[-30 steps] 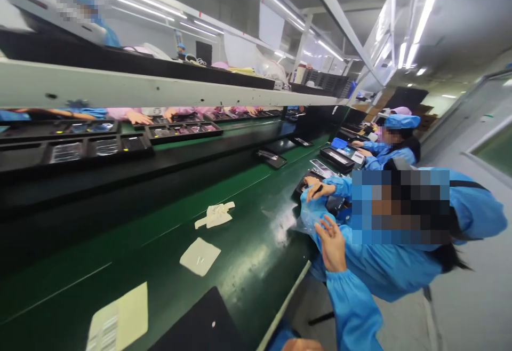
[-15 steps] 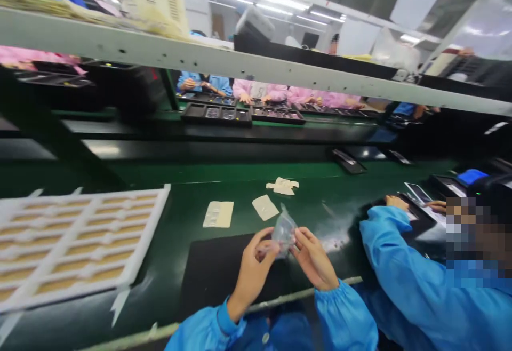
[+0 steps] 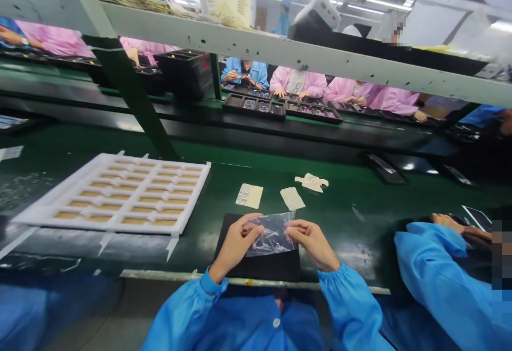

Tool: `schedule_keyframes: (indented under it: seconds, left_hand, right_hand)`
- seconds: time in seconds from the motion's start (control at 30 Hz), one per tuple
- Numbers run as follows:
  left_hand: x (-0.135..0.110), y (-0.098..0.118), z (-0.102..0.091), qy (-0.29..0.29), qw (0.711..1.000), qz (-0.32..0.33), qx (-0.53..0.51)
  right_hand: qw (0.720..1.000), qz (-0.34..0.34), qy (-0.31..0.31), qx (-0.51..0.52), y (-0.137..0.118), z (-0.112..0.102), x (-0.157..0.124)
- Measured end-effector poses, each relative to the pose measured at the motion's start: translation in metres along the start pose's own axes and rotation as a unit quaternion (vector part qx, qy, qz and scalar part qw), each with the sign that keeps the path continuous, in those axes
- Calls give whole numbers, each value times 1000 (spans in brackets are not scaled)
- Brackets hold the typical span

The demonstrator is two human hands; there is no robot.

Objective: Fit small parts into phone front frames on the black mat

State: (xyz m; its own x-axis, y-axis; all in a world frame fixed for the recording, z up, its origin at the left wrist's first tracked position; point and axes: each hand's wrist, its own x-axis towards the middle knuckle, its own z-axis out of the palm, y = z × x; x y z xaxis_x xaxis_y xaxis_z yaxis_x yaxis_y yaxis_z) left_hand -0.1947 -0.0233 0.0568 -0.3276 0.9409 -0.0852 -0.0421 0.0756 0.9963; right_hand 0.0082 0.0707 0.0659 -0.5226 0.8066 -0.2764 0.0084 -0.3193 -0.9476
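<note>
Stretched between my two hands is a clear plastic bag (image 3: 272, 238), held just above a black mat (image 3: 266, 270). My left hand (image 3: 237, 243) pinches its left end, and my right hand (image 3: 314, 241) grips the right end near the upper corner. Whether anything lies inside the bag I cannot tell. Beyond the bag lie a cream card with printed labels (image 3: 249, 196), a small pale sheet (image 3: 292, 198) and a crumpled pale paper piece (image 3: 312, 182), all apart from my hands.
To the left lies a white foam tray (image 3: 116, 223) with tan slots, taped to the green bench (image 3: 224, 172). A co-worker's blue sleeve (image 3: 432, 265) reaches in at right. A black tray (image 3: 384, 168) lies at the back. A metal shelf beam (image 3: 280, 55) crosses above.
The plastic bag, bunched up earlier, is now spread flat and wide between my hands. My view has swung left, so more of the foam tray shows.
</note>
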Motion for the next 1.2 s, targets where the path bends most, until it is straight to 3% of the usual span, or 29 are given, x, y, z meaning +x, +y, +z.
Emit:
schedule_keyframes:
  seconds: [0.13, 0.23, 0.33, 0.53, 0.73, 0.83, 0.93, 1.03, 1.13, 1.2]
  left_hand:
    - [1, -4, -21, 14, 1000, 9, 20]
    - [-3, -7, -25, 102, 992, 42, 53]
    - [-12, -4, -12, 184, 975, 80, 97]
    - [-12, 9, 15, 39, 988, 70, 133]
    - [0, 9, 6, -3, 994, 50, 95]
    - [1, 7, 1, -6, 993, 44, 110]
    - [1, 9, -2, 15, 979, 112, 169]
    - [4, 16, -4, 7, 965, 161, 208]
    - [9, 23, -3, -55, 969, 127, 202]
    - [12, 26, -1, -67, 977, 93, 181]
  right_hand:
    - [999, -28, 29, -22, 4, 8, 6]
    - [998, -39, 45, -28, 4, 19, 9]
    - [996, -52, 62, -30, 5, 34, 12]
    - [996, -73, 29, -51, 6, 59, 17]
    - [994, -85, -25, -67, 2, 58, 18]
    - [992, -93, -20, -79, 0, 52, 17]
    - [992, -100, -20, -75, -2, 45, 17]
    - [993, -75, -66, -57, -5, 37, 16]
    - [991, -54, -110, -55, -8, 31, 14]
    - [990, -59, -109, -60, -9, 28, 13]
